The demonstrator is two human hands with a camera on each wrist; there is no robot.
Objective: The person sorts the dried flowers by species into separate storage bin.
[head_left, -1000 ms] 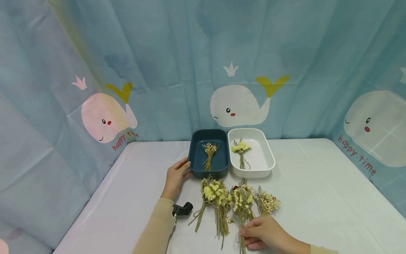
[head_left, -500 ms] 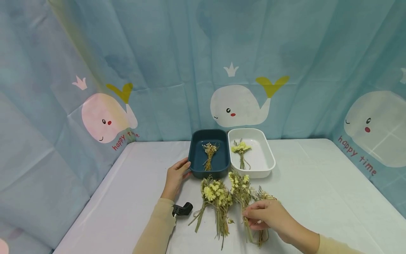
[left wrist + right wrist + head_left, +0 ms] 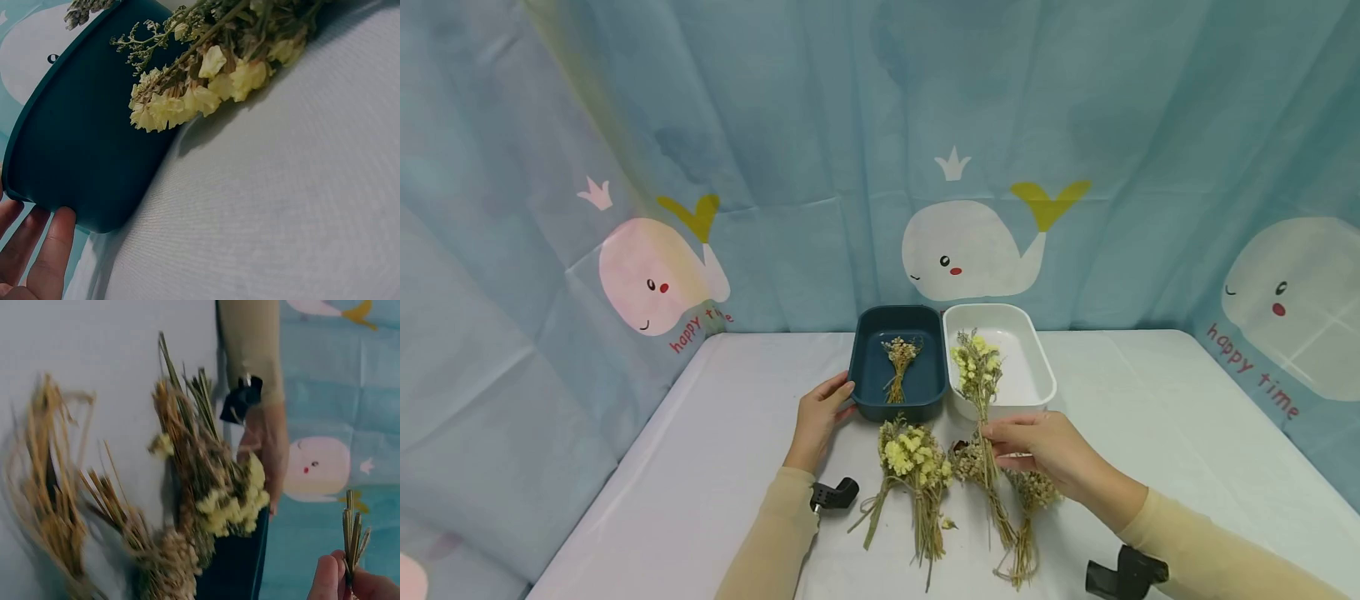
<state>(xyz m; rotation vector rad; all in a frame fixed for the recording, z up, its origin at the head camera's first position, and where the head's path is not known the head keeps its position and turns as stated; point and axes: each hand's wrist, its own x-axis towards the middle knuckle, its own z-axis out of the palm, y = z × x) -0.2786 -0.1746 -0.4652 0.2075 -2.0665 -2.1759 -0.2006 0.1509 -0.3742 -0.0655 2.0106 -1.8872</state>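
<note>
A bunch of dried yellow flowers (image 3: 978, 373) is poised at the near left part of a white tray (image 3: 1039, 358), blooms to the far side, stems slanting near. The right hand (image 3: 1047, 450) has its grip clamped on the stems, thumb against fingers; whether the blooms touch the tray, or what they cover inside it, I cannot tell from here. The step in hand appears to be a transfer into that tray; the next move would call for taking the stems across the near wall, laying the bunch down gently and letting go without crushing the brittle heads. Just left, a dark blue tray (image 3: 864, 358) stands beside the white one, a small straw-coloured bunch (image 3: 900, 358) lying inside. The left hand (image 3: 822, 417) holds its near left corner, thumb at the rim, fingers against the outer wall, a hold that seems meant to steady it. On the near side of the trays, a cluster of yellow bunches (image 3: 913, 452) lies left of the held stems, while a pale bunch with a dark red bloom (image 3: 970, 463) and another pale bunch (image 3: 1036, 490) lie by them, partly hidden. All rest on a white worktop (image 3: 1150, 442), backed by a pale blue curtain (image 3: 805, 125) printed with whales and the words "happy time."
</note>
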